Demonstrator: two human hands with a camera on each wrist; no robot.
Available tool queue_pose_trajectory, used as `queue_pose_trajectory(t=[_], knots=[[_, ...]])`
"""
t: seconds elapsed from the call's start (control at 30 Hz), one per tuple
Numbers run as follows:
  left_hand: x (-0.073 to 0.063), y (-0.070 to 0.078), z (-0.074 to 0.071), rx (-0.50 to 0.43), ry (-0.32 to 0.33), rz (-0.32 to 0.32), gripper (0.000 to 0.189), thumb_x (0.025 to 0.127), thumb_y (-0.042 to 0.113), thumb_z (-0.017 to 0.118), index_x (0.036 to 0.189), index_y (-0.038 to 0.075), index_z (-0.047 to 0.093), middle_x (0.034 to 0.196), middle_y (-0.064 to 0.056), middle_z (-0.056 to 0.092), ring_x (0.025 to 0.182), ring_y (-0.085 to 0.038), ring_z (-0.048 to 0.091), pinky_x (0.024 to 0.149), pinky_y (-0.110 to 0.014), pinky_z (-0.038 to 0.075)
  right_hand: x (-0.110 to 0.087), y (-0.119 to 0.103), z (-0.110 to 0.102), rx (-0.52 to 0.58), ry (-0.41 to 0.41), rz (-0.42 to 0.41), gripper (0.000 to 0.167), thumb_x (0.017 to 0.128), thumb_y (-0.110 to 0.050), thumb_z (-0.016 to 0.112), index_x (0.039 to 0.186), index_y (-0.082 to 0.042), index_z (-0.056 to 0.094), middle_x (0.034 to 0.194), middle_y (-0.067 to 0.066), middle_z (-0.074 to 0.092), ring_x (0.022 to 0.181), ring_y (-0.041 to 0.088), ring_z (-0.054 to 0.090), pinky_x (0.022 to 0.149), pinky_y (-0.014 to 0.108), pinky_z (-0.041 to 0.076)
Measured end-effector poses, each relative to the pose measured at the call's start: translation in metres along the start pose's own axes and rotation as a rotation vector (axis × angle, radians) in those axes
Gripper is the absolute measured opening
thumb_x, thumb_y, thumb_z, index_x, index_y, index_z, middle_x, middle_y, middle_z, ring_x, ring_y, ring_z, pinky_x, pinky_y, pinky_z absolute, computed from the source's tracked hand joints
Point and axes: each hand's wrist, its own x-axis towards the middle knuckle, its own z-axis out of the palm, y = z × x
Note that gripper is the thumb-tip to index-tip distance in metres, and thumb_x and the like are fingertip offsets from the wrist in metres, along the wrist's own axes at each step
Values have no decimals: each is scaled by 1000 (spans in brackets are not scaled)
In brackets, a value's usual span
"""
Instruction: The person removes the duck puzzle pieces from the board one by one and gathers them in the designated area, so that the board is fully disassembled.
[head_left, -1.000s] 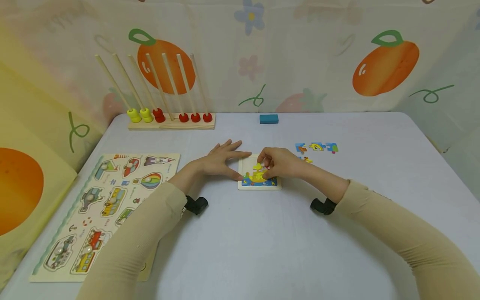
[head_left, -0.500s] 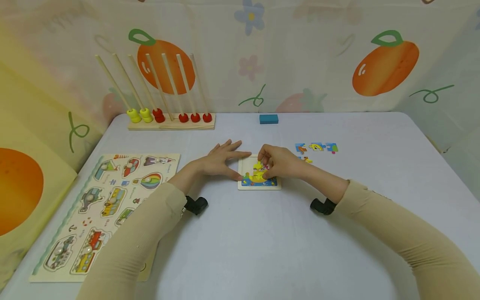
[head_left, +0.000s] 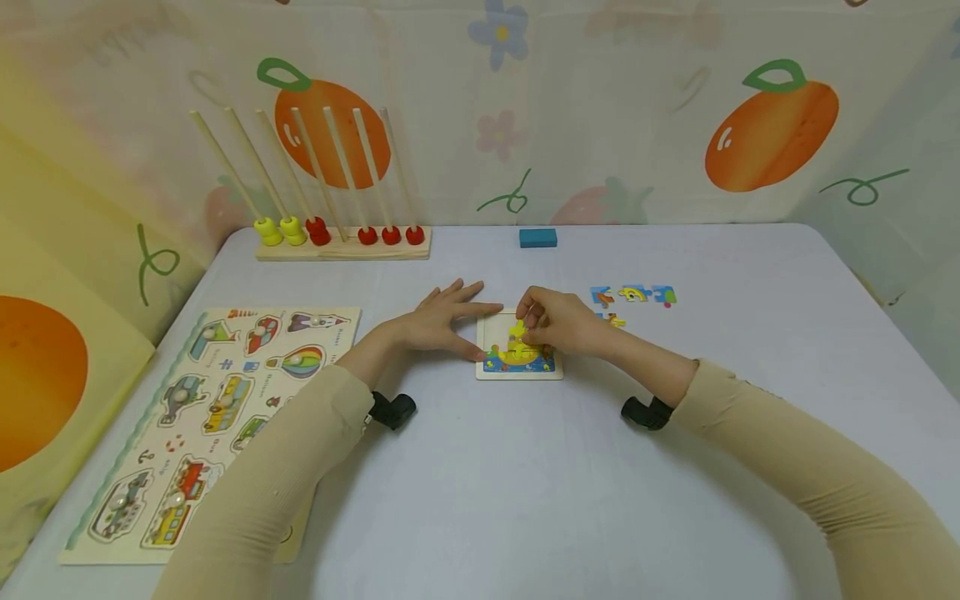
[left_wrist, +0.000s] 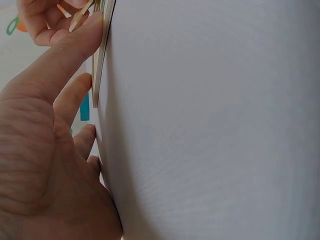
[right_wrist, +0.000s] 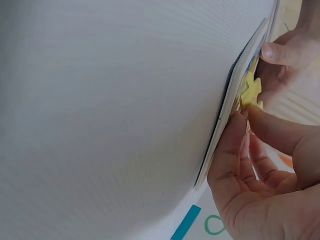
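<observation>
A small square jigsaw tray [head_left: 519, 377] lies mid-table, its lower part filled with yellow and blue pieces. My left hand [head_left: 441, 321] has its fingers spread, with thumb and index finger touching the tray's left edge. My right hand [head_left: 564, 322] pinches a yellow jigsaw piece [right_wrist: 251, 92] between thumb and fingers, just over the tray. In the right wrist view the piece is tilted against the tray's surface. The right fingers cover part of the tray's upper right. In the left wrist view the left thumb [left_wrist: 92, 32] presses the tray's edge.
Several loose jigsaw pieces [head_left: 633, 293] lie right of the tray, one partly behind the right wrist. A blue block [head_left: 537, 238] sits at the back. A wooden peg stand [head_left: 345, 250] with beads stands back left. A large picture puzzle board [head_left: 217, 442] lies under the left forearm.
My right hand has shifted slightly up and left, its thumb moving off the lower pieces with the yellow jigsaw piece. The left hand stays in place.
</observation>
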Motion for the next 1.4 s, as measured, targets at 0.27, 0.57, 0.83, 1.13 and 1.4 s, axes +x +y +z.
queue_pose_trajectory(t=[0.27, 0.57, 0.83, 1.13, 1.4], knots=[[0, 1, -1, 3, -4, -8, 79, 80, 47, 72, 151, 33, 40, 170, -4, 9, 157, -34, -7, 125, -60, -7, 2, 2, -1, 68, 7, -6, 17, 95, -6, 59, 112, -4, 58, 93, 11, 61, 66, 15, 60, 64, 23, 56], [0, 0, 1, 7, -2, -3, 80, 80, 47, 73, 151, 33, 40, 170, -4, 9, 157, -34, -7, 125, -60, -6, 0, -1, -6, 163, -9, 50, 17, 96, -7, 61, 112, -3, 59, 93, 10, 61, 77, 16, 67, 72, 24, 60], [0, 0, 1, 9, -3, -7, 80, 80, 47, 73, 151, 34, 39, 170, -3, 9, 158, -33, -7, 125, -59, -7, -3, -1, -13, 240, -20, 44, 20, 96, -5, 60, 115, 1, 59, 94, 11, 59, 76, 16, 70, 75, 29, 62], [0, 1, 0, 19, 1, -10, 80, 79, 47, 73, 151, 34, 40, 170, -4, 9, 158, -34, -6, 125, -60, -6, -9, 6, -30, 224, 9, 45, 21, 96, -6, 60, 116, 1, 59, 95, 12, 55, 78, 19, 68, 77, 31, 63], [1, 1, 0, 14, -2, -13, 81, 79, 46, 75, 151, 34, 40, 170, -3, 9, 158, -32, -7, 126, -58, -7, -18, 17, -46, 215, 19, 57, 24, 96, -8, 60, 118, 1, 58, 96, 11, 55, 81, 19, 69, 81, 35, 62]])
